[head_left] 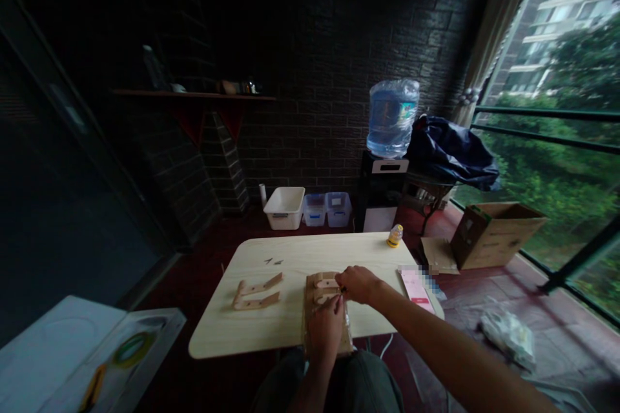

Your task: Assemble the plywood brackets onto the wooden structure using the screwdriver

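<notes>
Over the near edge of the table, my left hand (325,326) is closed, its fingertips pinched together at the right end of a light wooden piece (325,284). My right hand (361,284) comes in from the right, fingers closed around a small dark item with a touch of orange, too small to name. Both sets of fingertips nearly meet there. Under them lies a brown board or packet (310,310) with a shiny clear edge, reaching over the table's front edge. To the left, a wooden bracket-like frame (242,295) with two arms rests on the table.
The pale wooden table (261,329) bears small dark bits (274,262), a yellow-capped clear container (395,237) and a pink-and-white card (415,290). An open white case (145,348) stands at left. Behind are bins (285,210), a water dispenser (385,187) and a cardboard box (494,235).
</notes>
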`<state>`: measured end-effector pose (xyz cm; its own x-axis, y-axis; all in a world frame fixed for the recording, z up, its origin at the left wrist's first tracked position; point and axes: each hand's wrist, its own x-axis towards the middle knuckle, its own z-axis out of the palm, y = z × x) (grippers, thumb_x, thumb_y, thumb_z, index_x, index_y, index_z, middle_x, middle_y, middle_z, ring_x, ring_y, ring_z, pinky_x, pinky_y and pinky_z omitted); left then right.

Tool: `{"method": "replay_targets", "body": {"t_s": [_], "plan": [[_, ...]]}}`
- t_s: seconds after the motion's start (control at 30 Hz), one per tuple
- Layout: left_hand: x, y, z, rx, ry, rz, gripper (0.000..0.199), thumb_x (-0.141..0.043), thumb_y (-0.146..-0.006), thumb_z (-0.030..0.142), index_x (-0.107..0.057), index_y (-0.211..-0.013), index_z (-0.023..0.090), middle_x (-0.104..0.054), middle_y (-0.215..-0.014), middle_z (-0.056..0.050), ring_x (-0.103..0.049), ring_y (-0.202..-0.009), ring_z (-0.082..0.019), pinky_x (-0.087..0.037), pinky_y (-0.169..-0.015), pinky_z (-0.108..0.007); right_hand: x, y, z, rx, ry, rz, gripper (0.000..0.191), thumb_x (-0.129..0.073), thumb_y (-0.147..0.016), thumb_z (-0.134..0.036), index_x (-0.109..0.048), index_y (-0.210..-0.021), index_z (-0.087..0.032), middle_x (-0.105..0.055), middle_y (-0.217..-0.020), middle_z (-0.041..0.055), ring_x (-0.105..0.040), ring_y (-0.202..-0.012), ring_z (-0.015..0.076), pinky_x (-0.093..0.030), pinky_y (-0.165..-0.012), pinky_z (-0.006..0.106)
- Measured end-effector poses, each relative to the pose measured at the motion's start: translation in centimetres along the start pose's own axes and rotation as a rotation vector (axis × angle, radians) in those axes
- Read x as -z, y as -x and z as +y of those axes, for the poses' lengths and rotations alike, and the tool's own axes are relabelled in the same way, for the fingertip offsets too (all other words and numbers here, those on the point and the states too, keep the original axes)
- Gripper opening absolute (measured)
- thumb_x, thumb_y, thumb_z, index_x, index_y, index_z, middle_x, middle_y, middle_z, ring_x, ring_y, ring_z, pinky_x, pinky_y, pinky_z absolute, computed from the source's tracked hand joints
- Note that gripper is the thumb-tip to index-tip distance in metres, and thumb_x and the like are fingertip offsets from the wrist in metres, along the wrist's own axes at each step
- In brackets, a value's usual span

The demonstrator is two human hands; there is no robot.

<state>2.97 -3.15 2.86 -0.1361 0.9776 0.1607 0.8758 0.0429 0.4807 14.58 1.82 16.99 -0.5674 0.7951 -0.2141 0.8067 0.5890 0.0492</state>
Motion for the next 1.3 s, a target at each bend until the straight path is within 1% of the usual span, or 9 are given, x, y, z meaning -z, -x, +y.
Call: {"method": "replay_targets", "body": {"t_s": [0.17,0.3,0.4,0.53,0.67,0.77,0.93,1.17,1.3], "plan": [[0.0,0.0,0.0,0.013,0.037,-0.011,0.033,-0.049,-0.099,0.037,-0.079,-0.110,0.030,-0.081,-0.101,-0.004,-0.076,-0.087,-0.020,-0.053,-0.075,-0.028,-0.8,-0.5,0.0,-0.005,-0.015,0.000,0.033,-0.060,-0.091,-0.030,-0.068,-0.119,-0.015,-0.076,-0.112,0.0181,-0.074,-0.104,0.0294,-0.056,-0.085,0.036],[0.1,0.1,0.1,0.021,0.049,-0.019,0.032,-0.050,-0.099,0.037,-0.079,-0.108,0.030,-0.081,-0.101,-0.004,-0.075,-0.086,-0.020,-0.053,-0.075,-0.028,-1.4,-0.9,0.5,-0.037,-0.065,-0.020,0.034,-0.061,-0.091,-0.033,-0.069,-0.118,-0.013,-0.076,-0.112,0.0196,-0.073,-0.104,0.0298,-0.056,-0.084,0.036],[0.3,0.1,0.1,0.018,0.053,-0.001,0.033,-0.049,-0.100,0.037,-0.079,-0.111,0.029,-0.080,-0.102,-0.006,-0.075,-0.088,-0.020,-0.054,-0.078,-0.029,-1.8,-0.9,0.8,-0.084,-0.132,-0.017,0.033,-0.062,-0.090,-0.032,-0.070,-0.116,-0.014,-0.076,-0.112,0.0192,-0.073,-0.105,0.0293,-0.054,-0.085,0.034],[0.4,0.2,0.2,0.026,0.051,-0.023,0.033,-0.050,-0.099,0.036,-0.078,-0.113,0.028,-0.080,-0.105,-0.005,-0.075,-0.088,-0.020,-0.054,-0.075,-0.029,-2.1,-0.6,0.7,-0.146,-0.166,-0.001,0.033,-0.063,-0.089,-0.031,-0.069,-0.117,-0.014,-0.076,-0.111,0.0180,-0.073,-0.105,0.0295,-0.054,-0.083,0.033],[0.7,0.4,0.2,0.006,0.052,0.007,0.030,-0.052,-0.099,0.037,-0.079,-0.109,0.031,-0.081,-0.101,-0.003,-0.075,-0.082,-0.019,-0.053,-0.072,-0.027,-1.1,-0.1,0.3,-0.080,-0.110,-0.004,0.038,-0.068,-0.086,-0.030,-0.068,-0.121,-0.015,-0.077,-0.110,0.0176,-0.074,-0.103,0.0307,-0.055,-0.081,0.035],[0.9,0.4,0.4,-0.015,0.076,0.001,0.033,-0.049,-0.100,0.038,-0.080,-0.109,0.030,-0.081,-0.098,-0.005,-0.075,-0.083,-0.018,-0.053,-0.073,-0.026,-0.3,0.0,0.1,-0.014,-0.056,-0.019,0.033,-0.068,-0.086,-0.028,-0.069,-0.118,-0.018,-0.077,-0.109,0.0163,-0.074,-0.103,0.0303,-0.056,-0.083,0.036],[0.9,0.3,0.4,-0.006,0.043,-0.005,0.033,-0.049,-0.100,0.039,-0.079,-0.110,0.031,-0.081,-0.096,-0.004,-0.075,-0.084,-0.019,-0.053,-0.073,-0.027,-0.7,0.0,0.2,0.021,-0.008,0.005,0.026,-0.059,-0.092,-0.023,-0.070,-0.115,-0.017,-0.077,-0.110,0.0178,-0.074,-0.102,0.0293,-0.057,-0.082,0.038],[0.2,0.0,0.2,0.011,0.010,0.006,0.031,-0.050,-0.099,0.037,-0.080,-0.109,0.031,-0.081,-0.098,-0.004,-0.075,-0.085,-0.020,-0.053,-0.073,-0.027,-1.5,-0.5,0.5,-0.044,-0.083,0.009,0.031,-0.062,-0.090,-0.029,-0.070,-0.116,-0.014,-0.076,-0.110,0.0191,-0.074,-0.103,0.0298,-0.057,-0.084,0.036],[0.0,0.0,0.2,-0.001,0.033,-0.007,0.032,-0.050,-0.099,0.036,-0.079,-0.109,0.030,-0.081,-0.099,-0.003,-0.075,-0.085,-0.019,-0.053,-0.074,-0.026,-1.6,-0.7,0.2,-0.121,-0.102,0.009,0.035,-0.065,-0.087,-0.030,-0.070,-0.118,-0.012,-0.076,-0.111,0.0207,-0.074,-0.103,0.0313,-0.057,-0.084,0.037]]}}
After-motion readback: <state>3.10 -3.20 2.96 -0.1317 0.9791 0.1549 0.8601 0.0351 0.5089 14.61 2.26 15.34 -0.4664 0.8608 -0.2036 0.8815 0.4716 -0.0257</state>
